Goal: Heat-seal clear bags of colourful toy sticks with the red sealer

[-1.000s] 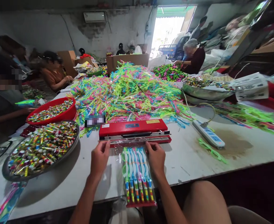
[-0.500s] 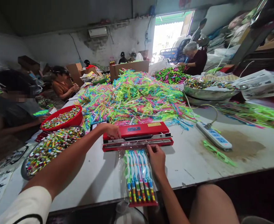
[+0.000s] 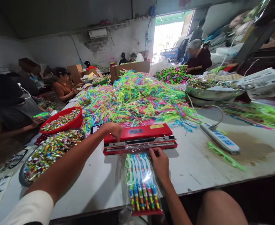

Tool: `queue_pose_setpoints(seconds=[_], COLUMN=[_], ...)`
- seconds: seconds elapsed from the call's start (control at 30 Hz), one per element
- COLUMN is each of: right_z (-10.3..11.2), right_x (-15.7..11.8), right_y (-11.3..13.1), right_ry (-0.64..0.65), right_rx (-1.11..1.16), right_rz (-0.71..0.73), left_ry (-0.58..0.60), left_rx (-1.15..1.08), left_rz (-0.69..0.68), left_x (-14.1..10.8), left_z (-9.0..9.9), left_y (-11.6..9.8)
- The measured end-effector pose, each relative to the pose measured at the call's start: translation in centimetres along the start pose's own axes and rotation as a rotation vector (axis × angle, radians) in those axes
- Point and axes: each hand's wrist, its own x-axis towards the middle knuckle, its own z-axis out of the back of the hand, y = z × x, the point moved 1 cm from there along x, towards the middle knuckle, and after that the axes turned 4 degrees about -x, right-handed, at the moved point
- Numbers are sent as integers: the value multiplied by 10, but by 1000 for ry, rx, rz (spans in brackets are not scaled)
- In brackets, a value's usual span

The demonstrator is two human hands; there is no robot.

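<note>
A red heat sealer (image 3: 149,129) lies across the white table, its dark upper bar raised a little above the lower strip. My left hand (image 3: 115,130) is at the sealer's left part, fingers curled down and blurred; what they hold, if anything, cannot be made out. Below the sealer, a clear plastic bag (image 3: 141,181) holds several colourful sticks with wavy tops, and its upper edge lies at the sealing strip. My right hand (image 3: 159,159) pinches the bag's upper right corner just in front of the strip. The bag's lower end hangs over the table's front edge.
A red basin (image 3: 77,120) and a grey basin (image 3: 22,175) of small colourful pieces stand at the left. Behind the sealer rises a pile of bright plastic strips (image 3: 139,90). A power strip (image 3: 219,137) and green frames (image 3: 225,156) lie right. Other people sit around.
My left hand has shifted slightly right and its fingers are more blurred. The bag, sealer and my right hand appear slightly lower and further right, along with nearby things on the table.
</note>
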Motion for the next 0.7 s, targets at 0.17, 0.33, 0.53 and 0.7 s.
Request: queue_pose_setpoints(seconds=[0.17, 0.33, 0.53, 0.7], right_z=[0, 0, -3, -3], right_x=[-3, -3, -2, -1], right_y=[0, 0, -1, -1], right_ry=[-3, 11, 3, 6], right_rx=[5, 35, 38, 50], right_rz=[-22, -4, 15, 10], left_ry=[78, 81, 62, 17], left_rx=[2, -101, -200, -272], left_rz=[97, 68, 65, 13], left_x=[9, 5, 3, -4], left_z=[4, -3, -10, -11], left_y=[-1, -1, 4, 10])
